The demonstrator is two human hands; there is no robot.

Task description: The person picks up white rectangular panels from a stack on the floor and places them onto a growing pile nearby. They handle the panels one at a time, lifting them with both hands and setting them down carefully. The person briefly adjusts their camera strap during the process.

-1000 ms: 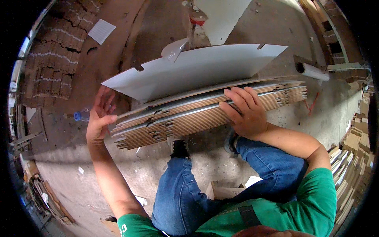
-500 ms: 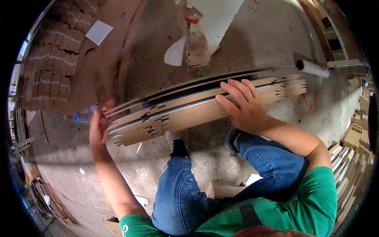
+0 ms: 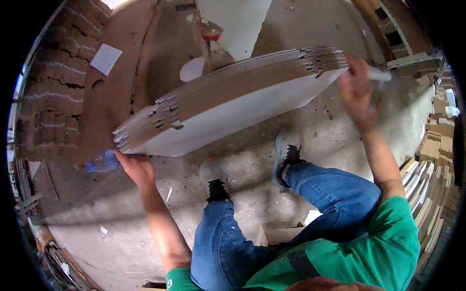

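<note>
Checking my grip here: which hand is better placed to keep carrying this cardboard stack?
Probably the left hand: it sits under the low end of the cardboard stack, bearing it. The right hand is open at the raised end, blurred.

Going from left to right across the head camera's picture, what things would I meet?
White paper sheet on the floor → clear plastic bottle → left hand → stack of flat cardboard sheets → right hand → piles of cardboard at the right edge.

Matt corrugated cardboard stack point(image 3: 228, 97), rough dusty concrete floor point(image 3: 291, 136)
</note>
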